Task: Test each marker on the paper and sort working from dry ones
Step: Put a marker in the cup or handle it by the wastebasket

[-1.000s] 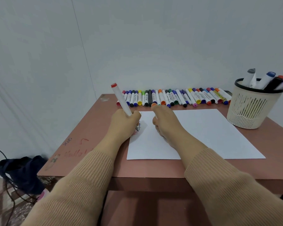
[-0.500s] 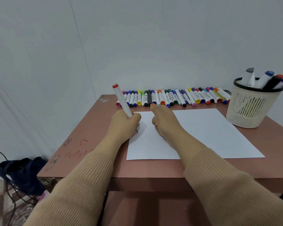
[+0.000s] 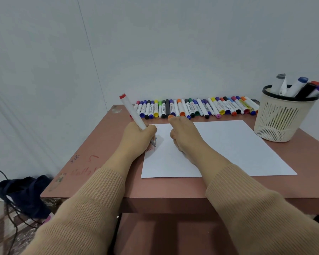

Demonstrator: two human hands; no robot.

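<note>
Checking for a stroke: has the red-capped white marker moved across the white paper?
No: the red-capped white marker stays at the left edge of the white paper.

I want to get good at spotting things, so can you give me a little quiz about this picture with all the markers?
1. True or false: the basket is empty.
2. Which hand holds the red-ended marker with its tip on the paper? A left, B right, C neither.
3. Fill in: the row of markers lies along the table's ___ edge, by the wall.
Key: 1 false. 2 A, the left hand. 3 far.
</note>
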